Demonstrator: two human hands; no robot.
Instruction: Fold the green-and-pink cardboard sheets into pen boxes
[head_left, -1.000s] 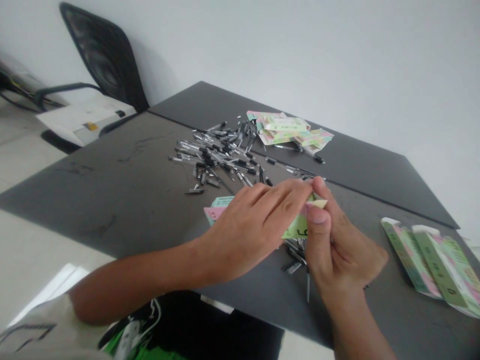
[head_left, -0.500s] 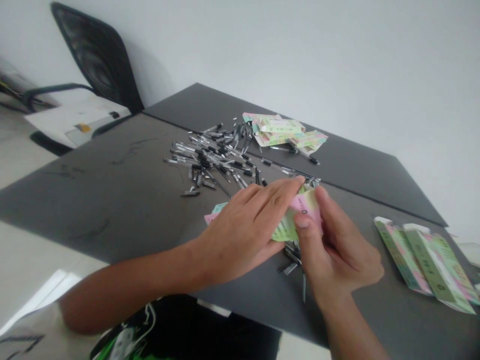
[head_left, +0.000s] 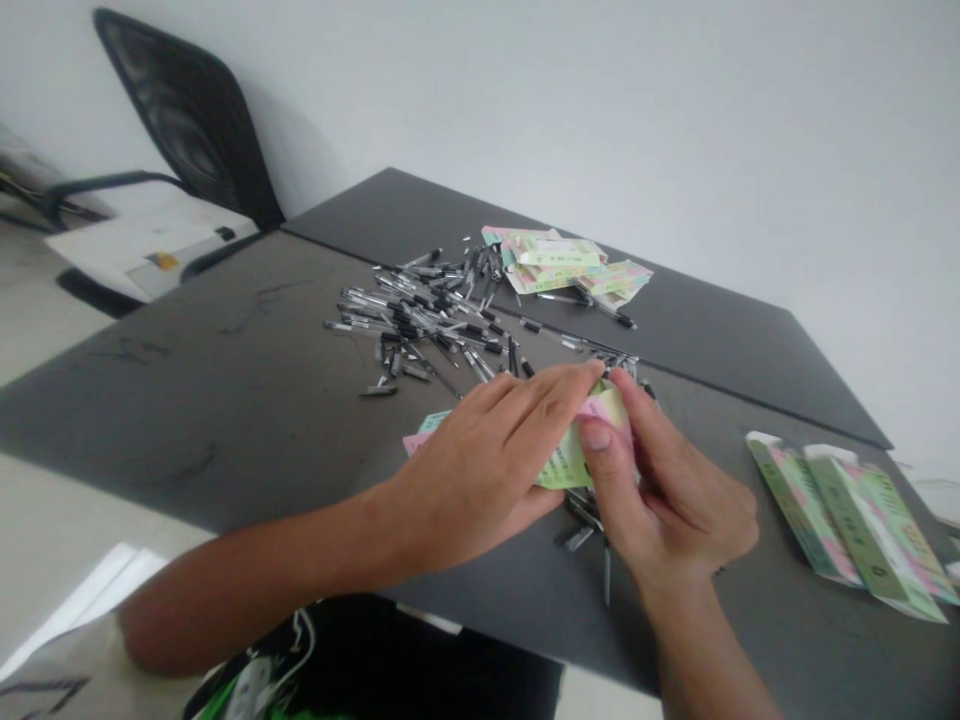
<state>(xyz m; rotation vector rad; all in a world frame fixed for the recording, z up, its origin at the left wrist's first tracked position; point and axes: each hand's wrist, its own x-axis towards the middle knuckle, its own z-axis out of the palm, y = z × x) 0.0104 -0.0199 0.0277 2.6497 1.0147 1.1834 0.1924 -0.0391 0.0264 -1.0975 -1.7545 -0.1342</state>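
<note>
Between both hands, above the dark table, is a small pink and green printed cardboard box [head_left: 562, 468]. My left hand [head_left: 487, 455] wraps over its long side from above and covers most of it; one end of the box sticks out past the wrist side. My right hand [head_left: 667, 480] pinches the other end, thumb on the near face and fingers behind, at the end flap. Loose pens [head_left: 581, 525] lie on the table just below the box. Beyond the hands spreads a large heap of clear pens with black grips [head_left: 412, 315].
Flattened or unfilled-looking printed boxes [head_left: 562, 255] are piled at the table's back. Several more boxes [head_left: 862, 530] lie side by side at the right. The table [head_left: 187, 400] has a seam across it. A black mesh chair [head_left: 187, 110] holding a white carton [head_left: 157, 245] stands at the left.
My right thumb and fingers have shifted slightly left on the box's end, where the flap now looks more folded over. The left hand keeps its hold.
</note>
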